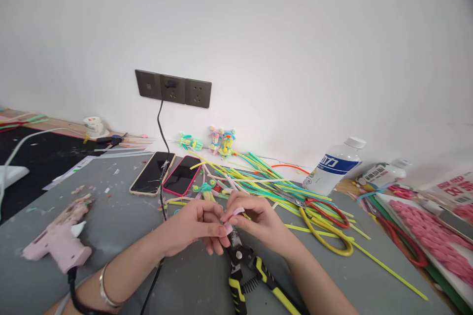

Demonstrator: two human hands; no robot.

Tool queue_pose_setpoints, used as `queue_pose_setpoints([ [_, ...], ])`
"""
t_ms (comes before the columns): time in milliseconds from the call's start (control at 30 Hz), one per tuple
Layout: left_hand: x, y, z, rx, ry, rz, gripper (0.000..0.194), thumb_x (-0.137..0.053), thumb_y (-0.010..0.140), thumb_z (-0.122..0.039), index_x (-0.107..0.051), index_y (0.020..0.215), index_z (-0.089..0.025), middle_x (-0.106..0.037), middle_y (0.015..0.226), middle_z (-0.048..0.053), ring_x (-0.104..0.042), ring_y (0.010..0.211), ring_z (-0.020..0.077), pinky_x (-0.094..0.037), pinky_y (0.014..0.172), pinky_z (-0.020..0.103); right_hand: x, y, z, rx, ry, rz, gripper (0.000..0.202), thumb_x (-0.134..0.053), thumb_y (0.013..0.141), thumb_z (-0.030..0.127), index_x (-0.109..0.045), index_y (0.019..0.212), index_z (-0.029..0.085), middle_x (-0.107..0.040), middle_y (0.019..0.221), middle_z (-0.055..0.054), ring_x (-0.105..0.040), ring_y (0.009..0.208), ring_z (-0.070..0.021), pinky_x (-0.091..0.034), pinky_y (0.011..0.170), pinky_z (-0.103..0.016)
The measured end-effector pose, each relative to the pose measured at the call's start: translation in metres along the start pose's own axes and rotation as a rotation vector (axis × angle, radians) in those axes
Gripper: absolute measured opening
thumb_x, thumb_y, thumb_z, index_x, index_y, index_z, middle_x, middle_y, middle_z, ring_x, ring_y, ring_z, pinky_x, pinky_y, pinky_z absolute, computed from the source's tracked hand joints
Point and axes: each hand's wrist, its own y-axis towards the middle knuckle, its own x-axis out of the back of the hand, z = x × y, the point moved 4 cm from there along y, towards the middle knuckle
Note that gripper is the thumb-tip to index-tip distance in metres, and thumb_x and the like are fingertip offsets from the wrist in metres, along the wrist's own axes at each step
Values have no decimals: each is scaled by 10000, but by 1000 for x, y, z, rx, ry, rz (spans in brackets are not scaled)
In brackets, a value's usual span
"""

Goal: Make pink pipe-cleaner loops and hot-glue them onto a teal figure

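Note:
My left hand (195,224) and my right hand (256,216) meet over the middle of the table. Fingertips of both pinch a short, pale pink piece of pipe cleaner (228,229), bent and partly hidden by the fingers. Just below, wire pliers (238,256) with black and yellow handles lie on the table, their jaws partly behind my fingers. Right behind my hands is a small yellow and teal pipe cleaner figure (205,189). A loose pile of yellow, green and teal pipe cleaners (254,177) spreads behind and to the right.
A pink glue gun (61,241) lies at the left, its cord near my left forearm. Two phones (152,173) and a black cable (159,118) are behind. Scissors (325,221), a bottle (332,167) and pink braided material (432,236) are at the right. Finished-looking figures (221,142) stand by the wall.

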Motion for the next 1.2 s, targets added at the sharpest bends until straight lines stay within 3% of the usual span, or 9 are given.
queue_pose_setpoints([
  [233,0,-1,2,54,5,-10,296,-892,662,-361,-759,767,-119,-767,699,49,-695,565,102,-504,519,160,1,-1,-4,-9,-17,-39,167,-680,924,353,-744,874,207,-631,793,-40,-530,744,-170,-422,709,-310],
  [567,-1,-2,1,51,-22,-1,318,-876,682,-402,-716,746,-135,-754,673,27,-706,559,107,-515,512,159,5,-3,-4,-22,4,-90,210,-710,893,387,-676,795,204,-583,757,-18,-489,712,-159,-385,652,-289],
  [933,2,-2,3,86,-71,29,309,-876,695,-379,-714,752,-122,-759,689,39,-702,541,97,-535,511,150,4,-2,-3,41,144,-145,53,-747,871,223,-740,818,223,-693,776,-24,-604,731,-154,-469,697,-282],
  [1200,1,-1,-2,25,-223,-81,369,-912,632,-388,-679,736,-121,-737,642,17,-675,509,78,-542,489,127,4,-4,-3,78,179,-126,45,-739,878,196,-745,855,235,-703,812,-30,-627,768,-156,-480,712,-288],
])
